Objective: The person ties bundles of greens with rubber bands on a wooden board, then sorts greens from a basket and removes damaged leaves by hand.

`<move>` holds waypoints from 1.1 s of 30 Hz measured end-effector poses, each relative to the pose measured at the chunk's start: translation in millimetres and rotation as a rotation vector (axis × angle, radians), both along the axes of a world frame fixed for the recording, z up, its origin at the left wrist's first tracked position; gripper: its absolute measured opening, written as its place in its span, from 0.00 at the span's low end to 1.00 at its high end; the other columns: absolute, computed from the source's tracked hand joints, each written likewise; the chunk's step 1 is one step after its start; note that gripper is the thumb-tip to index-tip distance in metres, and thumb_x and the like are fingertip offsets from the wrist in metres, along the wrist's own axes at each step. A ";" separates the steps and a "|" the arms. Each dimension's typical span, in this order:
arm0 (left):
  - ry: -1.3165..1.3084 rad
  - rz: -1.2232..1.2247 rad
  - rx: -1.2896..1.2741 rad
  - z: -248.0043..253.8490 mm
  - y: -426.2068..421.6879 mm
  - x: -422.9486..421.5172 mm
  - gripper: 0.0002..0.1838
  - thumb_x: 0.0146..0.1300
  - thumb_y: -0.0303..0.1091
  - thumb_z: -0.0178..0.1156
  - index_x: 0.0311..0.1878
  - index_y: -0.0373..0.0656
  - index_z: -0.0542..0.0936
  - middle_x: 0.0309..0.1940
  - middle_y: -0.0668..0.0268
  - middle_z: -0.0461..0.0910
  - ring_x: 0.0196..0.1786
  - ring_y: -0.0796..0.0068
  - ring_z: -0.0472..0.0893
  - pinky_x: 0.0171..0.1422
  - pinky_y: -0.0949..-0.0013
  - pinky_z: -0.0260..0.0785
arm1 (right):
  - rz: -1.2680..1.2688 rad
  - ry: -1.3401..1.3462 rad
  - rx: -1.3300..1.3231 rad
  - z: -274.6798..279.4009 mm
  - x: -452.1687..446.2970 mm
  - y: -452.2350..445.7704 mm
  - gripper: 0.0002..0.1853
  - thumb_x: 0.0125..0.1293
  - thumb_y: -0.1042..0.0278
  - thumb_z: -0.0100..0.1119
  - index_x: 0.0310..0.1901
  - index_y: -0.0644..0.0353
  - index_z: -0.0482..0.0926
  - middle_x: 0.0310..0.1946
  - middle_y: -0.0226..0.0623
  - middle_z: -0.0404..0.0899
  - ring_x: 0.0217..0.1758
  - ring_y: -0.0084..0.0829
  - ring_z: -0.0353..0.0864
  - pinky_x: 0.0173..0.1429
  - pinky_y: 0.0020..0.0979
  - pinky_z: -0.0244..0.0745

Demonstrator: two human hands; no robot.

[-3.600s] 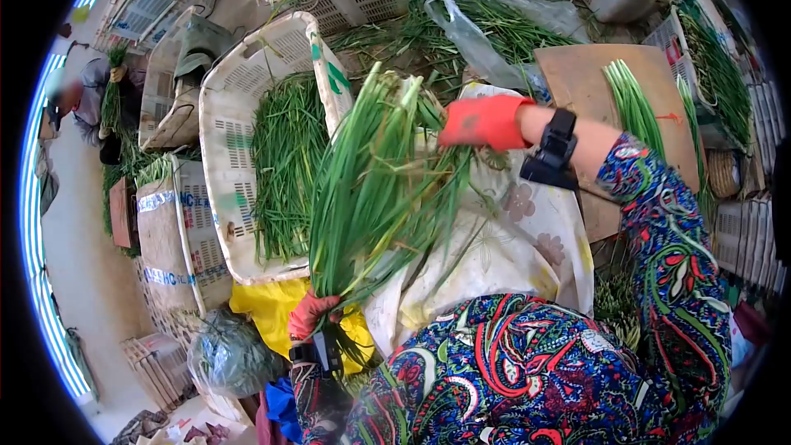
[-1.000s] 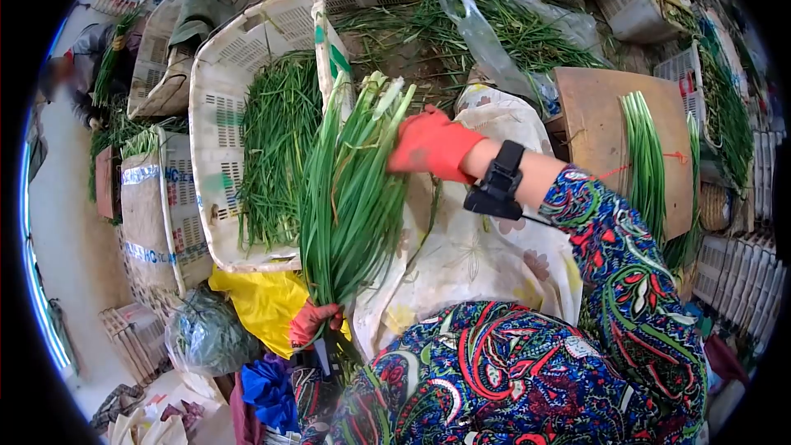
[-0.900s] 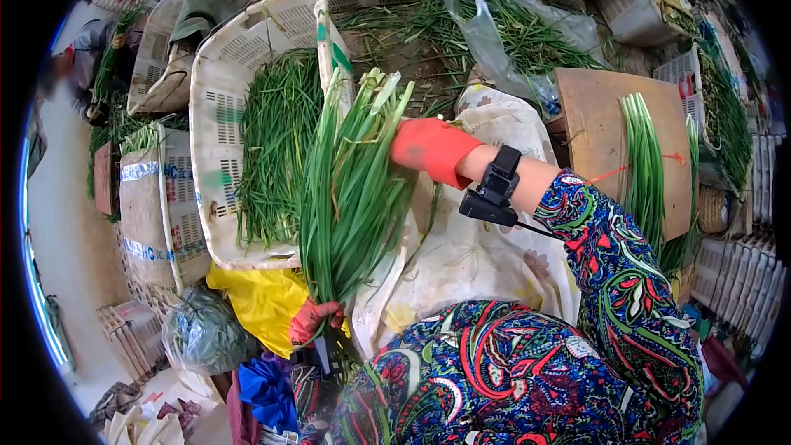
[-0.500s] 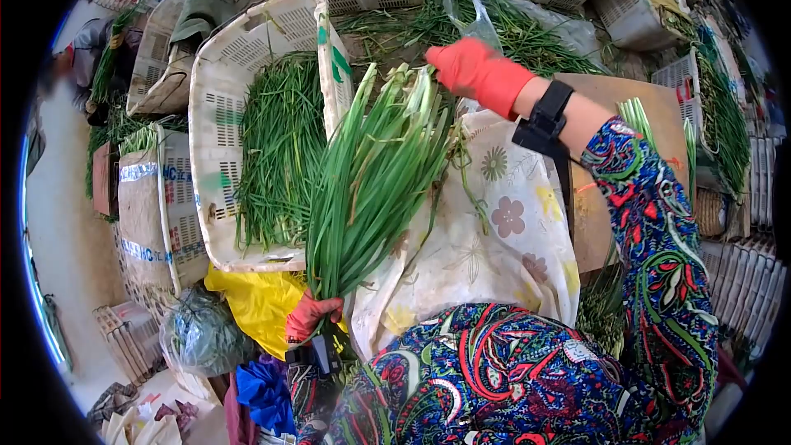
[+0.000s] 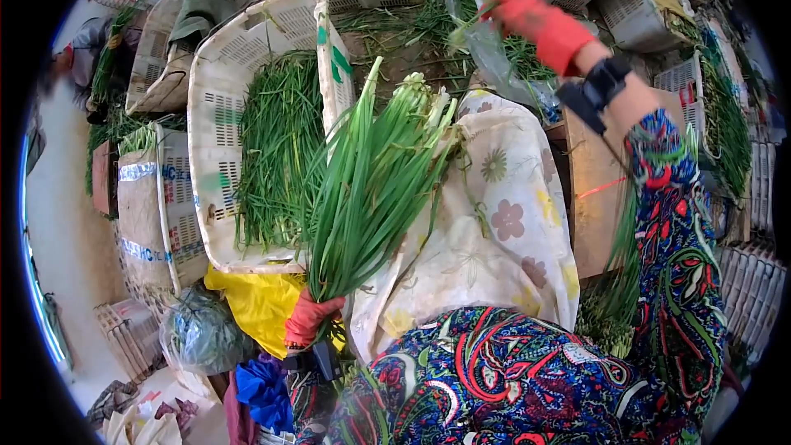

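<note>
The left hand (image 5: 313, 319), red-gloved at seven o'clock, has its grip closed around the leafy end of a bunch of green stalks (image 5: 367, 206) — the leaves splay upward from it, and the pale ends point towards one o'clock from the hand. The bunch fills the middle of the view, in front of a flowered cloth (image 5: 507, 189).

The right hand (image 5: 540, 26), also red-gloved, is blurred out at one o'clock, well apart from the bunch. How far open its grip is, or whether it has hold of anything, I cannot tell. Just beside it is a clear plastic bag (image 5: 498, 58).

At ten o'clock from the bunch stands a white crate (image 5: 216, 82) with green leaves (image 5: 280, 156) heaped inside. Yellow plastic (image 5: 255, 305) lies at eight o'clock, just beside the left hand, and further out that way sits a bulging bag (image 5: 206, 334). At three o'clock is a brown board (image 5: 597, 227) with a red string (image 5: 601, 188) on it. Another person (image 5: 86, 53) shows far out at ten o'clock — partly cut off by the dark edge.
</note>
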State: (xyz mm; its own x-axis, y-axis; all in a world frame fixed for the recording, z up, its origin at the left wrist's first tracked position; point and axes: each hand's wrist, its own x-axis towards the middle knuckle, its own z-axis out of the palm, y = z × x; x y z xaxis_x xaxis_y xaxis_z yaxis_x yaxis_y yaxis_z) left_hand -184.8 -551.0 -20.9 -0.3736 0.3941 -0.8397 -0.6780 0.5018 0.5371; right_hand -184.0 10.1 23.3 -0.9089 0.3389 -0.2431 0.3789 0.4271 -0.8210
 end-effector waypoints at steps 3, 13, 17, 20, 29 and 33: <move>0.023 -0.025 -0.029 4.5 4.2 0.9 0.15 0.47 0.24 0.65 0.40 0.41 0.74 0.27 0.71 0.76 0.22 0.79 0.74 0.26 0.75 0.67 | 0.122 -0.148 -0.229 -18.6 3.7 -74.1 0.13 0.57 0.71 0.45 0.43 0.57 0.75 0.26 0.34 0.77 0.19 0.21 0.72 0.25 0.23 0.71; 0.071 -0.048 -0.037 11.0 8.4 5.2 0.14 0.47 0.23 0.64 0.39 0.40 0.75 0.27 0.69 0.76 0.21 0.78 0.74 0.26 0.76 0.67 | 0.462 -0.177 0.508 -50.0 12.3 -165.5 0.16 0.56 0.54 0.49 0.35 0.57 0.77 0.30 0.45 0.78 0.37 0.45 0.77 0.40 0.40 0.71; 0.058 -0.049 -0.021 10.7 5.1 4.0 0.14 0.46 0.22 0.64 0.38 0.40 0.75 0.26 0.69 0.76 0.21 0.77 0.74 0.25 0.75 0.67 | 0.498 -0.147 0.804 -36.5 4.6 -128.8 0.11 0.56 0.61 0.46 0.33 0.56 0.75 0.29 0.43 0.78 0.32 0.45 0.78 0.36 0.41 0.73; 0.046 -0.012 -0.022 7.7 -0.1 6.9 0.14 0.46 0.21 0.64 0.38 0.40 0.74 0.24 0.69 0.75 0.21 0.77 0.74 0.25 0.75 0.66 | 0.360 -0.032 1.103 -31.0 0.7 -40.1 0.08 0.56 0.60 0.47 0.34 0.51 0.72 0.24 0.42 0.77 0.26 0.44 0.77 0.27 0.40 0.72; 0.059 -0.050 -0.051 5.7 -0.2 8.3 0.10 0.48 0.24 0.64 0.34 0.39 0.75 0.23 0.68 0.76 0.22 0.77 0.74 0.27 0.73 0.67 | 0.290 -0.102 0.485 -12.7 20.7 -61.3 0.30 0.50 0.51 0.57 0.55 0.57 0.69 0.56 0.43 0.66 0.60 0.41 0.63 0.62 0.38 0.57; 0.051 -0.045 -0.091 10.4 2.0 9.1 0.10 0.48 0.25 0.64 0.34 0.39 0.75 0.23 0.68 0.76 0.22 0.77 0.74 0.28 0.74 0.67 | 0.330 -0.212 0.413 -64.2 8.8 -155.5 0.38 0.42 0.36 0.53 0.50 0.59 0.72 0.57 0.46 0.63 0.62 0.38 0.59 0.67 0.43 0.44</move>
